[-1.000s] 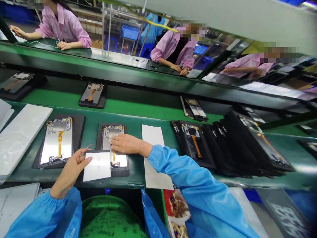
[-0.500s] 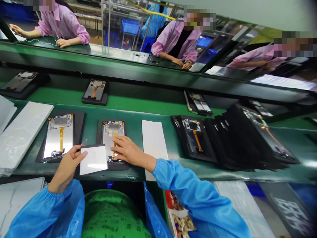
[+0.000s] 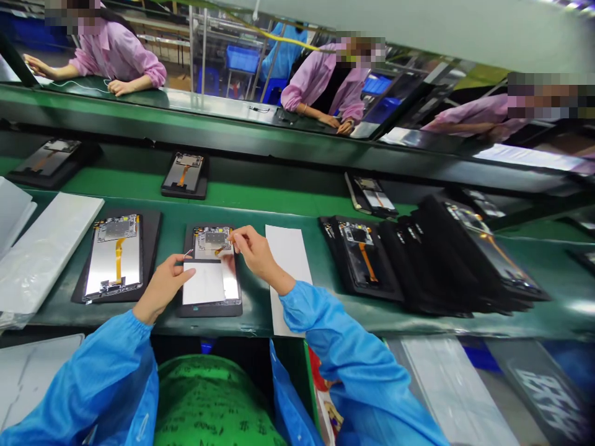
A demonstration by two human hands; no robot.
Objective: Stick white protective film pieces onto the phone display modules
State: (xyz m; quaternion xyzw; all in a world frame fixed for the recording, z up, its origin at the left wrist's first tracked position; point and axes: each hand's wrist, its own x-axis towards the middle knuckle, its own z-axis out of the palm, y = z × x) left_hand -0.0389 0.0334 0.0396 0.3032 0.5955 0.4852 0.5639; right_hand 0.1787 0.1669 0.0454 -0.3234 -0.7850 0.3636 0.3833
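An opened tablet [image 3: 232, 282] with a circuit board and an orange ribbon cable lies on a dark pad on the green bench. My left hand [image 3: 162, 286] pinches a white rectangular piece [image 3: 203, 284] with a dark top edge over the tablet's lower left part. A thin metal tool tip shows at its fingertips. My right hand [image 3: 253, 249] is closed at the upper right of the circuit board; what its fingertips hold, if anything, is too small to make out. A second opened tablet [image 3: 106, 257] lies to the left.
White sheets [image 3: 46, 248] lie at the left, and a white strip [image 3: 290, 266] is right of the tablet. Dark padded units [image 3: 432, 266] are stacked at the right. More tablets [image 3: 186, 173] sit on the green belt behind. People in pink work across the line.
The white piece in my left hand has moved right, over the tablet. My right hand has lifted from the ribbon cable and moved up to the board's upper right, fingers now drawn together.
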